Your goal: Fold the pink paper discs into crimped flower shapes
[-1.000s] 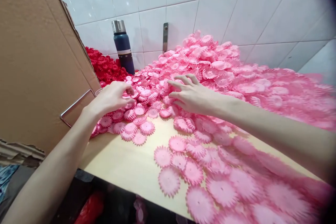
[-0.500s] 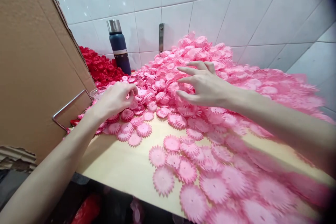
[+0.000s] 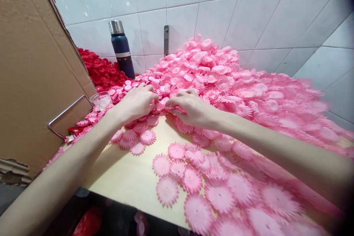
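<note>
Pink discs with fringed edges (image 3: 193, 179) lie scattered over a pale table (image 3: 118, 169) and rise into a big heap (image 3: 210, 62) at the back. My left hand (image 3: 139, 101) is at the left front of the heap, its fingers curled down among the discs. Close to its right, my right hand (image 3: 186, 107) has its fingers bent round a pink disc (image 3: 175, 108) at the fingertips. A small gap separates the hands. What the left fingertips hold, if anything, is hidden.
A dark blue bottle (image 3: 121, 49) stands at the back left beside a red heap (image 3: 101, 68). A clear plastic cup (image 3: 101, 100) sits left of my left hand. Cardboard (image 3: 35, 62) with a metal handle (image 3: 68, 112) borders the left side; a tiled wall (image 3: 215, 14) is behind.
My right hand has moved down and left, and its spread fingers have closed on a disc. My left hand has moved right, towards it. The view has shifted slightly.
</note>
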A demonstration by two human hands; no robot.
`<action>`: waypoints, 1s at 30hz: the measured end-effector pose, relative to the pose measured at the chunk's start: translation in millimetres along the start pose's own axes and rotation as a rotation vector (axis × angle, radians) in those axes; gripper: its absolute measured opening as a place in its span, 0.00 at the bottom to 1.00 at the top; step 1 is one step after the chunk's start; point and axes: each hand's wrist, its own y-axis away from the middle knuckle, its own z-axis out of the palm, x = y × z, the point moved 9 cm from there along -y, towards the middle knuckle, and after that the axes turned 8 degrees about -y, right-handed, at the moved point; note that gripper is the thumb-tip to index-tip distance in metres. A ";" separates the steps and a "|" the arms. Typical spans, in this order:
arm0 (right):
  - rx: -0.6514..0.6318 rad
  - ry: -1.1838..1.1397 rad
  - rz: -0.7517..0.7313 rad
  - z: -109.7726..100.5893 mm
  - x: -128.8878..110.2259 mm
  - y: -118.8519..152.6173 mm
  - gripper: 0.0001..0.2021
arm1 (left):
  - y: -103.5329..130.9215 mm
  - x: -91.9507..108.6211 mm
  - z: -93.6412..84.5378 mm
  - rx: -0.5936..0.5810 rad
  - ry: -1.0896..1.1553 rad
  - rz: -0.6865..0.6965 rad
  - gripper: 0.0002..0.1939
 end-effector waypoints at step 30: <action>-0.229 0.074 -0.101 -10.0 -71.5 130.7 0.31 | -2.2 23.4 -49.9 0.351 0.923 -0.048 0.12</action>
